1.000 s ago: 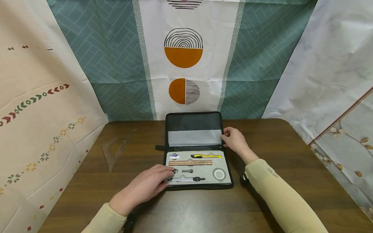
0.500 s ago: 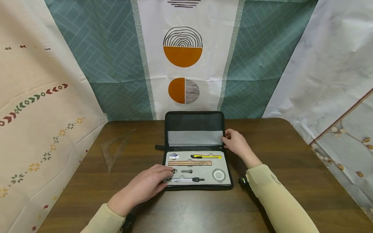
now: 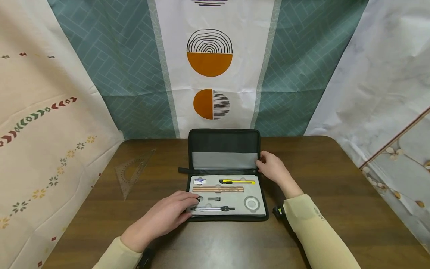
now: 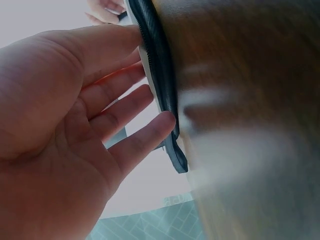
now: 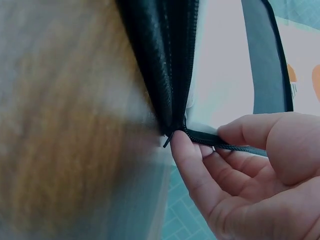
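Brown wooden table (image 3: 235, 244) bears an open black rectangular zip case (image 3: 224, 142): the left hand (image 3: 161, 219) touches its near-left edge, fingers loosely straight; beyond, the right hand (image 3: 273, 168) pinches its right edge. Probably light, semi-stiff, best held by the rim.

I see soft glare on the desk (image 3: 218, 243); both wrist views blur its surface and wash out whites.

We're looking at glossy wood-grain counter (image 3: 319, 168), black leathery case (image 3: 224, 142) softly shining, clear plastic set square (image 3: 124, 185), wooden-looking pencils (image 3: 218, 189), creased cloth hangings (image 3: 134, 56)!
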The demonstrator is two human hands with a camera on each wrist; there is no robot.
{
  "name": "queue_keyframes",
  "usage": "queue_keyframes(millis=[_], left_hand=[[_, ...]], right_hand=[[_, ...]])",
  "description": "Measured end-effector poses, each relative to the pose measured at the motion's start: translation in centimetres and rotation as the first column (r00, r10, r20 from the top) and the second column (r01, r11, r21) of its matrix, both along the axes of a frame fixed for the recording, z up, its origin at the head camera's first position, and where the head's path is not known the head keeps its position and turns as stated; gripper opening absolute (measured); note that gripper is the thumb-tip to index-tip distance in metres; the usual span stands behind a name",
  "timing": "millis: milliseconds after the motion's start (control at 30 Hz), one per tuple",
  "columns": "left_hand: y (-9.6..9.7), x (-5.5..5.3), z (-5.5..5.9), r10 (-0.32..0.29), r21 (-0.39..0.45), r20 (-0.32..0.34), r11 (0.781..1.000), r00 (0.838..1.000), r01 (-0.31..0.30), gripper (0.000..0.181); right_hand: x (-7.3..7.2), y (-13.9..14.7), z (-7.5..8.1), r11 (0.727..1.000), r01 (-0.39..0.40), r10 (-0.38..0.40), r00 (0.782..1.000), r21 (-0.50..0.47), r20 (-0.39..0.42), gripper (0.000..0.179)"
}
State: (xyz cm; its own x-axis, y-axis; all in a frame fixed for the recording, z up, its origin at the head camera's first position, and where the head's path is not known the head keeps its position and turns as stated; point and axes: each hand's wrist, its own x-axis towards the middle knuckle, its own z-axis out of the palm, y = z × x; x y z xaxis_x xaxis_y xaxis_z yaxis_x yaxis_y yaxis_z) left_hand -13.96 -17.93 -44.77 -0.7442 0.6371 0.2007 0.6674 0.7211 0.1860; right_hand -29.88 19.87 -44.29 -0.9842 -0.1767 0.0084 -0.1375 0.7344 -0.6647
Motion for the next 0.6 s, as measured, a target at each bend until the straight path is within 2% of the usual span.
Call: queue_keyframes(millis=[433,600], left_hand=[[0.08,0.5,0.53,-0.008,-0.021,-0.046,1.0,0.999,0.007,0.036],[-0.24,0.77,0.55,0.018,-0.029,-0.034,0.999,0.999,-0.019,0.038]], right_hand=[[0.25,0.11,-0.1,1.0,-0.012,0.012,1.0,-0.004,-0.008,0.018],[0.33,0.06,-0.08,0.999,-0.037,0.037,0.999,0.004,-0.012,0.02]])
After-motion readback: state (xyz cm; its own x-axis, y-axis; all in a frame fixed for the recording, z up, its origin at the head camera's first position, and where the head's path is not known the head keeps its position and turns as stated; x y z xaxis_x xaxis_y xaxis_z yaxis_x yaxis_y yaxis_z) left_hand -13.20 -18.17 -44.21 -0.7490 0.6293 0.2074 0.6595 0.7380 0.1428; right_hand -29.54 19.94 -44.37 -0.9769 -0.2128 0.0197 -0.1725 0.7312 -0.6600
